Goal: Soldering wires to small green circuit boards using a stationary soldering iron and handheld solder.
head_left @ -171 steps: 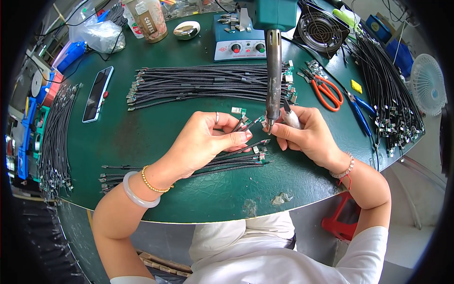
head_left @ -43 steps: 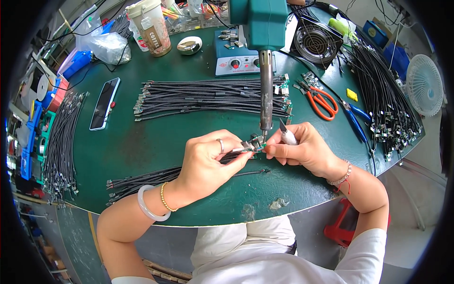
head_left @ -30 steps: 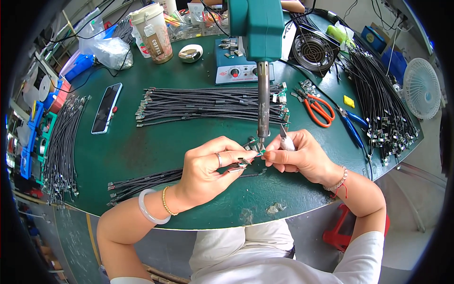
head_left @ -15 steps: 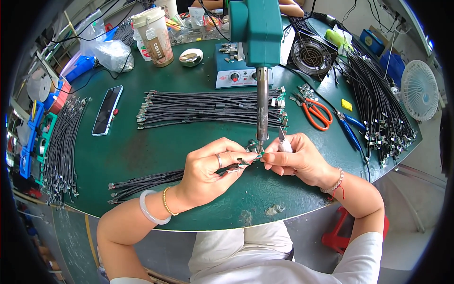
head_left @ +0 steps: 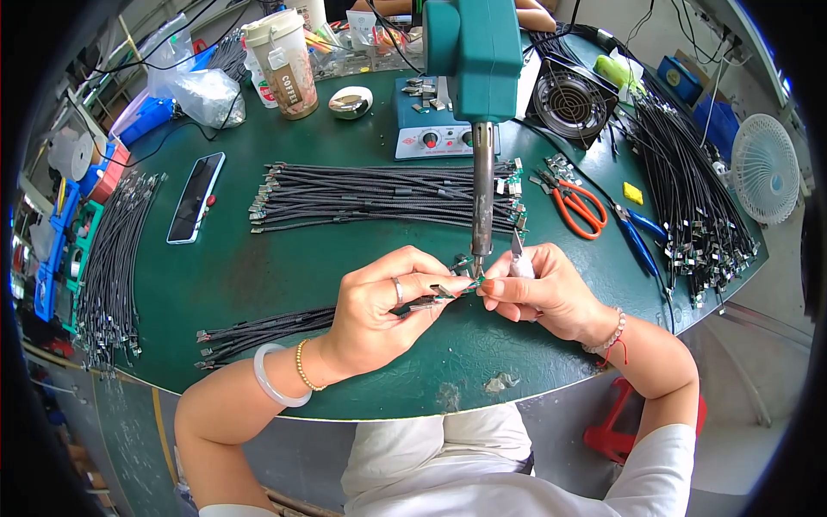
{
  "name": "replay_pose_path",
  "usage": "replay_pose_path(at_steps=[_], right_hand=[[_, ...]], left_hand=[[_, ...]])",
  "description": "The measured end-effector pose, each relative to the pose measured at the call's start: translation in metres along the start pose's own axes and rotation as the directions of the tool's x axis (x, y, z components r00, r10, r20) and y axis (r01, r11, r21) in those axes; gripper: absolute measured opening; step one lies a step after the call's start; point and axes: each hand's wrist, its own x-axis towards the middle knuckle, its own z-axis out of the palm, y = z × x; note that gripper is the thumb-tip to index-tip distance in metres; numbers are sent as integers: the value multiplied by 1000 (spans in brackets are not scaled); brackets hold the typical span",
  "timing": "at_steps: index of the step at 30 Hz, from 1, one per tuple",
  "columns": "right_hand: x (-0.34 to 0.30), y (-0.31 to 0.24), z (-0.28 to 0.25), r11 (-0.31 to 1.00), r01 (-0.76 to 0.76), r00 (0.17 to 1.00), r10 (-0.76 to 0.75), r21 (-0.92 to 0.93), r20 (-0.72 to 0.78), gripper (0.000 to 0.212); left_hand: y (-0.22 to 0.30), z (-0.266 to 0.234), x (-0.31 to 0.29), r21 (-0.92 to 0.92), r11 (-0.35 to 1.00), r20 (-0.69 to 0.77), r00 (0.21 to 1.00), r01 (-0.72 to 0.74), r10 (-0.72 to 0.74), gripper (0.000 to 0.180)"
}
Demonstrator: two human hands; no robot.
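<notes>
My left hand (head_left: 379, 302) is closed around several black braided cables (head_left: 276, 328), their metal plugs (head_left: 422, 303) showing at the fingers. A small green board (head_left: 476, 282) on a cable end sits between both hands' fingertips. Directly above it, the soldering iron (head_left: 482, 189) points down, its tip at or very near the board. My right hand (head_left: 543, 289) pinches by the board and also grips a small knife (head_left: 519, 258) with a white wrapped handle, blade upward. Whether the right fingertips hold the board or something finer is hidden.
A bundle of cables (head_left: 388, 198) lies beyond my hands, with more bundles at left (head_left: 112, 267) and right (head_left: 689, 198). Orange-handled pliers (head_left: 579, 207), blue-handled cutters (head_left: 639, 241), a phone (head_left: 195, 198), a control box (head_left: 439, 140), a black fan (head_left: 568, 102) and a coffee cup (head_left: 286, 73) surround them.
The whole view has shifted slightly. Both hands hold almost the same pose under the iron, and the plugs at my left fingers have turned a little.
</notes>
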Motion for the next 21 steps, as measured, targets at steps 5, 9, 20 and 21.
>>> replay_pose_path(at_steps=[5, 9, 20, 21], right_hand=[[1, 0, 1, 1000, 4, 1000, -4, -7, 3, 13], [1, 0, 0, 1000, 14, 1000, -14, -19, 11, 14], [0, -2, 2, 999, 8, 1000, -9, -35, -9, 13], [0, -1, 2, 999, 9, 1000, -9, -35, -9, 13]], left_hand=[[-2, 0, -1, -6, 1000, -6, 1000, 3, -3, 23], [-1, 0, -1, -1, 1000, -6, 1000, 11, -11, 23], [0, 0, 0, -4, 1000, -13, 1000, 4, -4, 23], [0, -1, 0, -3, 1000, -13, 1000, 7, -7, 22]])
